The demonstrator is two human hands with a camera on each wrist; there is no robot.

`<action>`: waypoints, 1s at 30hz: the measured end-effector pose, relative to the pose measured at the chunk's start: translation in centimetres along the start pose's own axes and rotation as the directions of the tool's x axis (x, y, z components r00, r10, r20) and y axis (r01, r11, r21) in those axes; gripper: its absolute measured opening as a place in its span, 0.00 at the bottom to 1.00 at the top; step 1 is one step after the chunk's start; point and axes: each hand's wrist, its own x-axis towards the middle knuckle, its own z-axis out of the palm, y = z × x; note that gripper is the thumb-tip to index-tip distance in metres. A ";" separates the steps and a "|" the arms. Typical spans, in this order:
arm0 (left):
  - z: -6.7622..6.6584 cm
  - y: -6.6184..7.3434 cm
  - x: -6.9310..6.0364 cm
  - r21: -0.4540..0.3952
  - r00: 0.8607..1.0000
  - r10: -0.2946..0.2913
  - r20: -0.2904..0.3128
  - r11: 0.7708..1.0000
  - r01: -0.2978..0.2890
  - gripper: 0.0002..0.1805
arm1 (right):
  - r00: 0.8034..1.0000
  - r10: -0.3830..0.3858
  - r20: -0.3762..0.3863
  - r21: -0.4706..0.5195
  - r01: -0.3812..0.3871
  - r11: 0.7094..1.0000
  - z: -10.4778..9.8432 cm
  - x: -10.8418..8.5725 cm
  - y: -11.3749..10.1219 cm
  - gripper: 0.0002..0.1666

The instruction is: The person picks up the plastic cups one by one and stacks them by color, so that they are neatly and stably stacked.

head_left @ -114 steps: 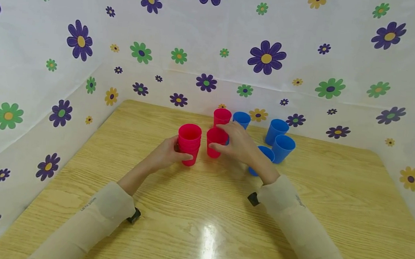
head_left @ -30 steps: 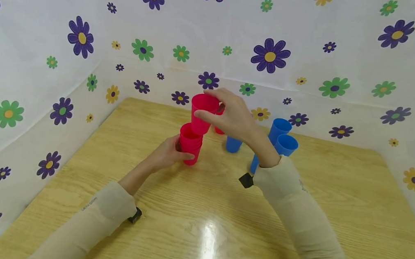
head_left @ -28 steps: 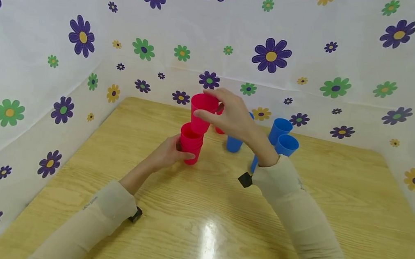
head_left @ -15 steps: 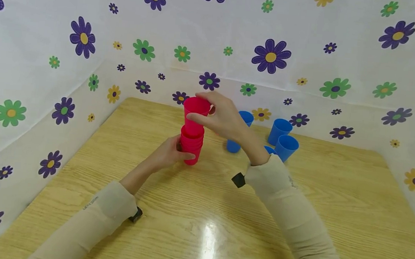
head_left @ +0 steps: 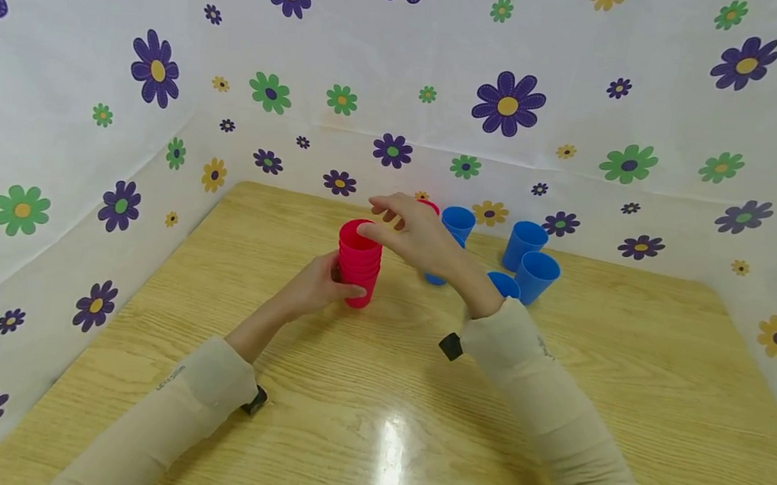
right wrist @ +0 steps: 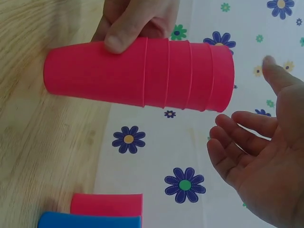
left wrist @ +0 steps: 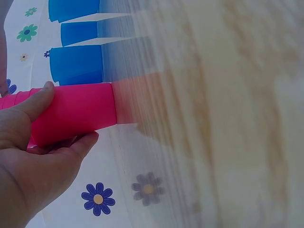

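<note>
My left hand (head_left: 312, 291) grips a stack of nested red plastic cups (head_left: 360, 261), upright on the table. In the left wrist view its thumb and fingers wrap the lowest cup of the stack (left wrist: 83, 109). My right hand (head_left: 418, 235) hovers beside the top rim with its fingers spread. A gap separates this right hand (right wrist: 273, 164) from the uppermost cup (right wrist: 221, 78) in the right wrist view, and it holds nothing. Behind it, a single red cup (head_left: 429, 207) is mostly hidden in the head view.
Several blue cups stand upright right of the stack, among them a back one (head_left: 458, 218), one at the far right (head_left: 537, 275) and one partly behind my right forearm (head_left: 504, 285). The wooden table (head_left: 346, 408) meets a flower-print sheet (head_left: 343, 123) at the back and left.
My right hand carried a red cup left over the stack, lowered it in and let it go, then drew slightly right. My left hand kept its hold on the stack.
</note>
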 end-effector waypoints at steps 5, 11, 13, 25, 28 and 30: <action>0.0 -0.1 0.0 -0.003 1.000 0.009 0.002 1.000 -0.009 0.31 | 1.000 -0.007 -0.029 -0.018 0.006 1.000 -0.6 0.3 1.1 0.30; 0.0 -0.1 0.1 0.001 1.000 -0.007 -0.007 1.000 0.007 0.30 | 0.998 0.029 -0.049 -0.078 -0.033 0.996 -1.6 0.8 2.9 0.32; 0.0 -0.2 0.1 0.001 1.000 -0.010 -0.008 1.000 0.010 0.30 | 0.998 0.045 -0.047 -0.092 -0.049 0.995 -2.0 0.9 3.6 0.32; 0.0 -0.1 0.1 -0.026 1.000 -0.017 -0.008 1.000 0.017 0.30 | 0.977 0.207 -0.045 -0.130 -0.211 0.969 -3.4 1.4 7.1 0.36; 0.1 -0.1 0.1 -0.025 1.000 -0.017 -0.010 1.000 0.017 0.30 | 0.969 0.244 -0.044 -0.141 -0.248 0.958 -3.8 1.5 7.7 0.38; 0.1 0.0 0.1 -0.022 1.000 -0.016 -0.013 1.000 0.016 0.30 | 0.961 0.272 -0.040 -0.153 -0.275 0.949 -4.0 1.6 8.1 0.39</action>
